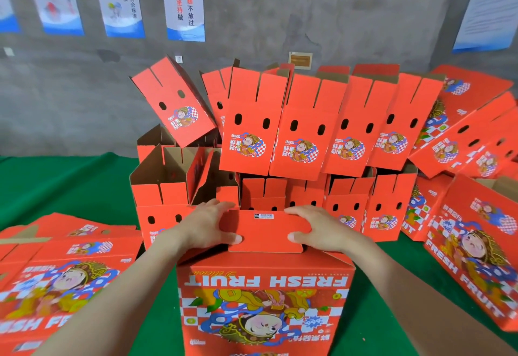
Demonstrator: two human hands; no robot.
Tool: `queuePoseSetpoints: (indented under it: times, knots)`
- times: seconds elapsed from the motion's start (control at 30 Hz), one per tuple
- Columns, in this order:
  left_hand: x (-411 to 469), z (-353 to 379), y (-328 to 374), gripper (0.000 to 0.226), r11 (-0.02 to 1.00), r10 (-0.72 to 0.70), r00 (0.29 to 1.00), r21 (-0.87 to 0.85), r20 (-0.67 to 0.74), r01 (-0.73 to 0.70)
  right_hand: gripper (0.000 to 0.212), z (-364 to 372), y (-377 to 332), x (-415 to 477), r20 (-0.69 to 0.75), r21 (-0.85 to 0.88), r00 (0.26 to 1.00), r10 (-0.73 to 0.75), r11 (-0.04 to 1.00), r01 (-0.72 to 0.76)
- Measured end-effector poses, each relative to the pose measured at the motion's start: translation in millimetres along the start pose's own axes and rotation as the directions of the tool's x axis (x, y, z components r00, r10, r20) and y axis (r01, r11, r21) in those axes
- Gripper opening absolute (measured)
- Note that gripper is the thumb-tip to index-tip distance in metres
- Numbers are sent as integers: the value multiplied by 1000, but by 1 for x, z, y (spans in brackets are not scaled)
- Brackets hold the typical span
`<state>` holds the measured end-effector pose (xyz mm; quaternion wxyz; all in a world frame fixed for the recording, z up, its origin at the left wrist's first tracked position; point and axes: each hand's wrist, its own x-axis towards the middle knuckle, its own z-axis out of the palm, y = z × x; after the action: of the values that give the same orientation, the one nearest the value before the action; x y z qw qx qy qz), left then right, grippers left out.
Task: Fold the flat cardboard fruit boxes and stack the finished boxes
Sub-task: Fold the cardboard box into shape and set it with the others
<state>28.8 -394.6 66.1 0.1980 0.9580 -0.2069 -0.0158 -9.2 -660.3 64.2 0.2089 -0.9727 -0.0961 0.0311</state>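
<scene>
A red "FRESH FRUIT" cardboard box (263, 299) stands upside down in front of me on the green table (70, 187). Its bottom flap (265, 231) lies across the top. My left hand (208, 225) grips the flap's left end, thumb on top and fingers curled over the far edge. My right hand (314, 228) grips the right end the same way. A pile of flat unfolded boxes (56, 280) lies at the left. Folded boxes (294, 131) are stacked in two rows behind.
More folded boxes (473, 131) lean in a heap at the back right, and one (476, 246) lies on its side at the right. One box (173, 100) tilts atop the back left stack. A grey wall with posters (183, 2) stands behind.
</scene>
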Motion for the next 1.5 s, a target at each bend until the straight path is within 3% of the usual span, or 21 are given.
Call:
queuePoseSetpoints:
  times: [0.23,0.67,0.8,0.9,1.0,1.07,1.2,1.27,1.33,1.37,1.43,1.5]
  knots:
    - [6,-1,8,85,995,-60,994,91,88,52,55,-3,8,-10,29,83,996,-83,993,81]
    - [-1,11,16,87,980,-112,993,159,-45,118,57,11,0,-11,-94,-154,994,-51,987,36]
    - [-3,8,15,84,989,-93,996,111,-12,94,56,12,2,-11,-89,-166,994,-63,985,48]
    - [-5,-3,9,78,985,-27,1000,-168,2,27,51,11,6,-12,-94,-96,992,-85,992,76]
    - [-15,-12,-5,80,779,-66,995,-626,-78,2,50,10,10,-12,-100,-32,991,-85,996,82]
    - [-25,-9,-15,80,623,-162,984,-781,-80,39,50,10,10,-12,-109,-18,990,-84,996,83]
    - [-47,5,-39,74,432,-360,930,-871,72,234,51,10,9,-9,-104,-32,992,-75,997,72]
    - [-53,10,-42,79,425,-363,921,-854,142,299,51,10,9,-7,-94,-63,992,-82,995,76]
    - [-57,15,-35,71,523,-348,919,-774,188,357,48,9,12,-5,-120,49,989,-86,995,92]
    - [-57,17,-31,66,556,-364,913,-744,183,371,44,8,15,-6,-176,229,982,-62,968,102]
    - [-58,18,-30,54,603,-412,899,-694,151,393,31,6,21,-12,-345,649,928,143,750,126]
    - [-64,13,-31,47,626,-437,884,-649,167,433,27,13,37,-23,-298,863,846,442,504,40]
